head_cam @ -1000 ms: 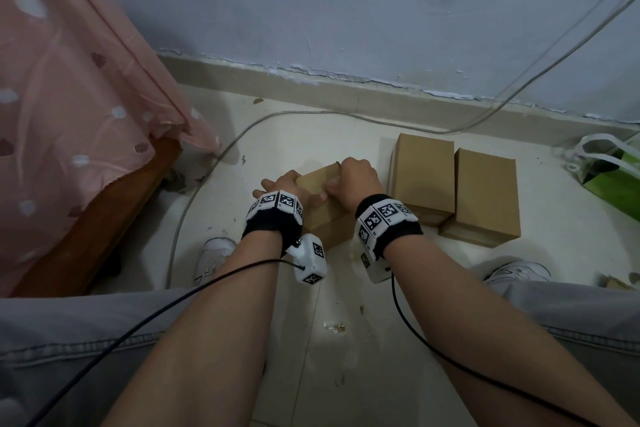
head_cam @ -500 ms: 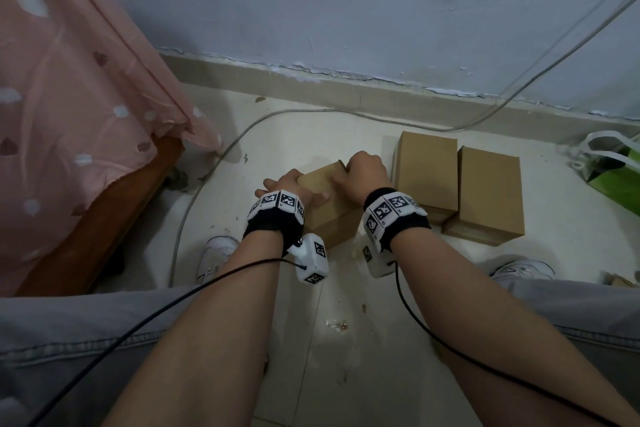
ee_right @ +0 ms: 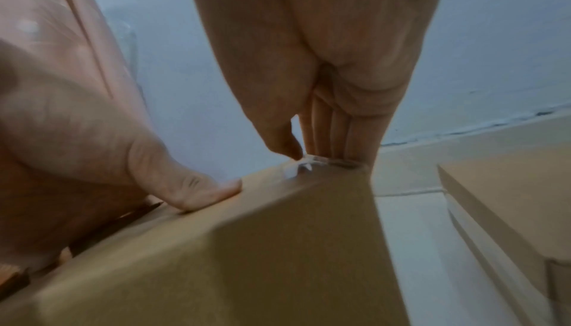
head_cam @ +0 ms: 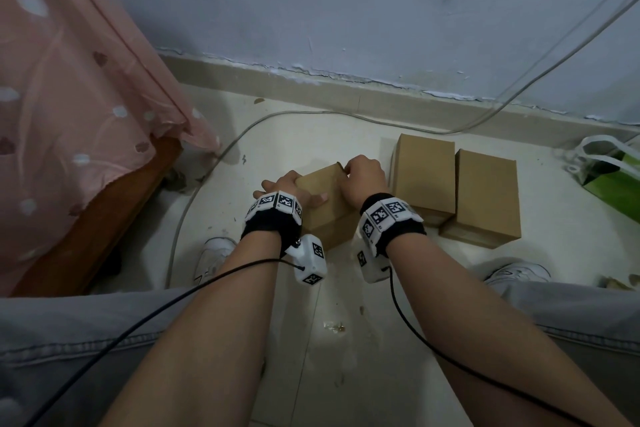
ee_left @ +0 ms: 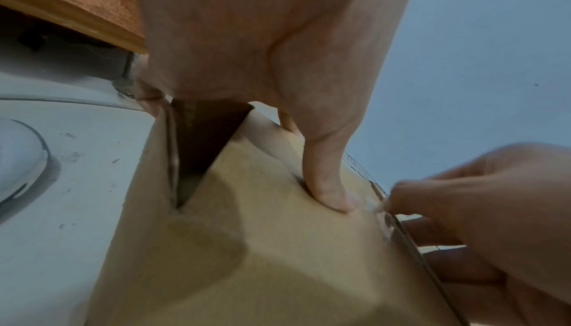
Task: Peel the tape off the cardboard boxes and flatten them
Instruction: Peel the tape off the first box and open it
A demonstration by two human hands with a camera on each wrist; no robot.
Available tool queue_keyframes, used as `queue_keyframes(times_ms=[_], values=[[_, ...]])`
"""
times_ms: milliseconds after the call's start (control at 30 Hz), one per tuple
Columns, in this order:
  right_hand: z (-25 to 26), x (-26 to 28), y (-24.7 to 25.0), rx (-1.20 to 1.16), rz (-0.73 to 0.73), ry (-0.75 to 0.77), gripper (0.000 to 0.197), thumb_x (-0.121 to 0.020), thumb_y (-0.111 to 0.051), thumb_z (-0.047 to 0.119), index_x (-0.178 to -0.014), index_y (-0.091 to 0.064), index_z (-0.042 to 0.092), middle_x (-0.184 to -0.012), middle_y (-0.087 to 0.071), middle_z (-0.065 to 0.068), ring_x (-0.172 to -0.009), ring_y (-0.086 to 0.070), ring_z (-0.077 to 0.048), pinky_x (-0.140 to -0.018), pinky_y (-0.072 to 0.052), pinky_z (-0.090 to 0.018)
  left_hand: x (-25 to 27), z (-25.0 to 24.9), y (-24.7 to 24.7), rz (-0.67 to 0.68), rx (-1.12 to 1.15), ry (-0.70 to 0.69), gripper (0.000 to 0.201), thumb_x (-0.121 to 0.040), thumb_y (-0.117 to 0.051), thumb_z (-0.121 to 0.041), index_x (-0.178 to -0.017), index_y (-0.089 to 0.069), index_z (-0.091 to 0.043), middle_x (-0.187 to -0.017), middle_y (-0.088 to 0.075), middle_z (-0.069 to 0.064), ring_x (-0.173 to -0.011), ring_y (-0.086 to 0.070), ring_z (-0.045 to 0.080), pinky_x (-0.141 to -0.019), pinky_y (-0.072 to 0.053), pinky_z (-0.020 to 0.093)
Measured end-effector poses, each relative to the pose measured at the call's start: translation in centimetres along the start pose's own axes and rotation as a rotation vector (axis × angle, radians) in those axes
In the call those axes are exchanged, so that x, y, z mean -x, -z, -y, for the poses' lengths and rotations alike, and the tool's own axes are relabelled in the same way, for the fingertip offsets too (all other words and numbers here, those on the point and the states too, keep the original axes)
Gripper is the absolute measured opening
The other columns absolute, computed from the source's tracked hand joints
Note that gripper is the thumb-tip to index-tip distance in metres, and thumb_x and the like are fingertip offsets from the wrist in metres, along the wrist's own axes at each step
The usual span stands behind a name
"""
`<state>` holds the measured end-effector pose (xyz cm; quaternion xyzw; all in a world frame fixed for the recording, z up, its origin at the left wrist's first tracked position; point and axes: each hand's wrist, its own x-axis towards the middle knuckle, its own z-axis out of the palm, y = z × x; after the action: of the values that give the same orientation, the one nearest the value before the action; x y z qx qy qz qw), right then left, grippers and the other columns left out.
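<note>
On a pale tiled floor (head_cam: pixel 263 146) below a blue-grey wall, a seated person works on a cardboard box (head_cam: pixel 327 196) tilted between their knees. The left hand (head_cam: pixel 284 189) grips the box's left side, thumb pressed flat on top. The right hand (head_cam: pixel 363 177) has its fingers (ee_right: pixel 336 133) bunched together against the thumb, pinching a curl of clear tape (ee_right: pixel 298 166) at the box's far edge. Two more boxes (head_cam: pixel 457 184) lie side by side, touching, just to the right.
</note>
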<state>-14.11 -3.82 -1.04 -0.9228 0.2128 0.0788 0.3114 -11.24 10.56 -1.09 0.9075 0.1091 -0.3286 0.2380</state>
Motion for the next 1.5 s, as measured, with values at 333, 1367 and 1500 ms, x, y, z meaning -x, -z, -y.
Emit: queue_keyframes(times_ms=[333, 1367, 1500], values=[[0.8, 0.3, 1.5, 0.144, -0.098, 0.087, 0.013, -0.091, -0.062, 0.016, -0.094, -0.07, 0.006, -0.091, -0.067, -0.012, -0.087, -0.063, -0.03, -0.076, -0.054, -0.035, -0.2, 0.0, -0.1, -0.002, 0.0, 0.009, 0.085, -0.063, -0.075, -0.066, -0.136, -0.042, -0.036, -0.134, -0.032, 0.011, -0.128, -0.032, 0.041, -0.105, -0.037, 0.053], [1.9, 0.8, 0.9, 0.246, 0.13, -0.011, 0.007, -0.089, -0.056, 0.004, -0.085, -0.051, 0.008, -0.111, -0.059, -0.017, -0.09, -0.059, -0.032, -0.073, -0.048, -0.034, -0.4, 0.2, -0.6, -0.021, 0.017, -0.011, 0.083, -0.062, -0.077, -0.065, -0.134, -0.044, -0.039, -0.131, -0.034, 0.01, -0.128, -0.029, 0.04, -0.104, -0.037, 0.053], [1.8, 0.9, 0.5, 0.264, 0.133, 0.042, 0.016, -0.088, -0.059, 0.006, -0.104, -0.058, 0.004, -0.111, -0.059, -0.017, -0.098, -0.061, -0.034, -0.077, -0.049, -0.035, -0.3, 0.2, -0.6, -0.026, 0.014, -0.007, 0.082, -0.063, -0.076, -0.066, -0.133, -0.044, -0.038, -0.131, -0.034, 0.01, -0.127, -0.028, 0.039, -0.103, -0.035, 0.052]])
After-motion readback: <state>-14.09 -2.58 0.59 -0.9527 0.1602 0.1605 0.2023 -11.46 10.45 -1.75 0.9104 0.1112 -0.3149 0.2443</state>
